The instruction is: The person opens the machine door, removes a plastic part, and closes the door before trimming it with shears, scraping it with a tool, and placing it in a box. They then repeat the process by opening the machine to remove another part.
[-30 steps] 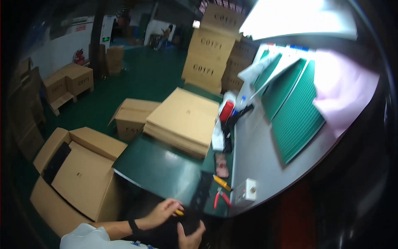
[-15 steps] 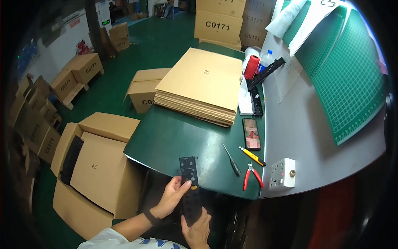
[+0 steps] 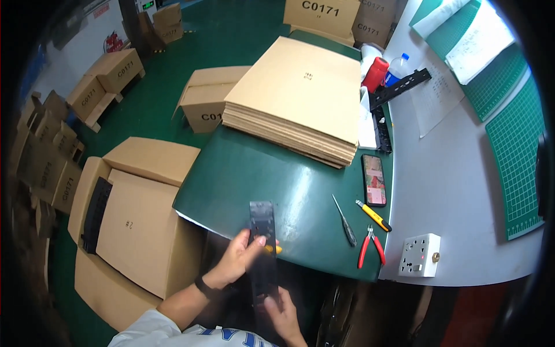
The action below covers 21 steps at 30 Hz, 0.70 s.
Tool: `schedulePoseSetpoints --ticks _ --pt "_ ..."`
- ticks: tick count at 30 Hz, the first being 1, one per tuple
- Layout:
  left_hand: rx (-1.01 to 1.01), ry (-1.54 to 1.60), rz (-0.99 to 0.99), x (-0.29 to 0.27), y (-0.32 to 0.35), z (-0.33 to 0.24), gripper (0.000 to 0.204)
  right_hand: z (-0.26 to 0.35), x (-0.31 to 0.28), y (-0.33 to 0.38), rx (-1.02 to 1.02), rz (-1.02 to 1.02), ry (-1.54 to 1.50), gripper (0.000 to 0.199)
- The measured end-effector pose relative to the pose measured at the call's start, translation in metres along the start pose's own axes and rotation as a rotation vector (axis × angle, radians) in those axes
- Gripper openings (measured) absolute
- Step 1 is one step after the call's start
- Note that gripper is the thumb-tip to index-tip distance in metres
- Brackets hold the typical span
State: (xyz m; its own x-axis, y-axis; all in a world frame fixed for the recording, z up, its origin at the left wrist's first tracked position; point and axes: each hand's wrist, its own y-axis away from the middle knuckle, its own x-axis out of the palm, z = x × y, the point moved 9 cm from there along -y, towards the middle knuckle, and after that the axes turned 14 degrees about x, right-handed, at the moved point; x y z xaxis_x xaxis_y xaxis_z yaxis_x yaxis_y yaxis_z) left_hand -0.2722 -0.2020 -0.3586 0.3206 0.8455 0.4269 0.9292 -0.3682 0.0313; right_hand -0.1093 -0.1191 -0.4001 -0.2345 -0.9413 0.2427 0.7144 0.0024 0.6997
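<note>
Two hands [image 3: 257, 274], flat black plastic bar [image 3: 262, 248]

One phone [image 3: 374, 179], one pliers [image 3: 370, 247], two screwdrivers [image 3: 344, 220] (one yellow-handled), one socket [image 3: 418, 255].

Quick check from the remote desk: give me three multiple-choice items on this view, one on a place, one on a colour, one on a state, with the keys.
1. Where does the phone lie?
A. on the green mat, right of the stack of flat cardboard
B. inside the open carton on the floor
C. on top of the white socket block

2. What colour are the handles of the pliers?
A. blue
B. red
C. black

3. How is the long black part held?
A. lying free on the mat
C. by both hands
B. by the right hand alone

Key: 1 A, the phone lies face up on the mat beside the stack. 2 B, both handles are red. 3 C, the left hand grips its middle and the right hand its near end.
</note>
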Motion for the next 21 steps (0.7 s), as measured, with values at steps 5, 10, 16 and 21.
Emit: schedulePoseSetpoints --ticks 5,10,16,21 --pt "0.013 -0.016 -0.074 -0.023 -0.015 -0.017 0.031 0.007 0.014 -0.002 0.22 0.418 -0.488 0.054" --pt "0.021 0.017 -0.125 -0.033 -0.021 -0.019 0.034 0.016 0.023 0.0 0.291 0.475 -0.42 0.042" --pt "0.025 0.004 -0.111 -0.026 -0.021 -0.015 0.033 0.012 0.019 -0.008 0.203 0.299 -0.146 0.024" --pt "0.011 -0.002 -0.106 -0.023 -0.019 -0.012 0.033 0.006 0.016 -0.007 0.22 0.327 -0.222 0.022"
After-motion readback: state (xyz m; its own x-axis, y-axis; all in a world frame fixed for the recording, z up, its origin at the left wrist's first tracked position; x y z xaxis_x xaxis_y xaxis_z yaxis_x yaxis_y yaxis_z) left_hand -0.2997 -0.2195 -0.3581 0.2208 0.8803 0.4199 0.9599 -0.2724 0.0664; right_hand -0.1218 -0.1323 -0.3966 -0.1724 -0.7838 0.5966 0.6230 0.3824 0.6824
